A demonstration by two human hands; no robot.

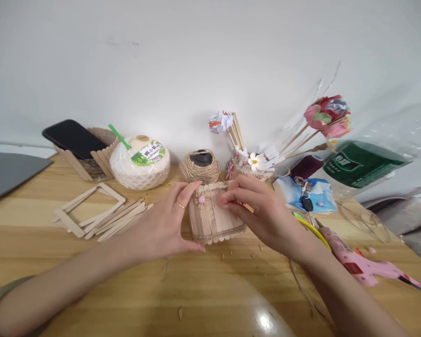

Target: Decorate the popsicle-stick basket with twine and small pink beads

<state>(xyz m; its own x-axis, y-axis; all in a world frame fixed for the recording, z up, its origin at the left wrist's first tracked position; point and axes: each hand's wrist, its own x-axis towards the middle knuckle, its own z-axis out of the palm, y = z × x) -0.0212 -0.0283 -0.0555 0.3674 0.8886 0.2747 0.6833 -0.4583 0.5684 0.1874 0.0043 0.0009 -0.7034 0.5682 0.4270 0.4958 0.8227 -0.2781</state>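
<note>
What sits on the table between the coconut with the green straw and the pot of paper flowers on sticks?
In the head view, a ball of jute twine stands between the coconut and the flower pot, just behind the stick box.

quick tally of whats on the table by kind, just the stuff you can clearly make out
craft-stick box, held by the left hand and the right hand: 1
stick frame: 1
twine ball: 1
coconut drink: 1
phone: 1
glue gun: 1
paper flowers on sticks: 2, one white, one pink
plastic bottle: 1
Total: 9
The loose sticks by the frame overlap too much to count.
</note>
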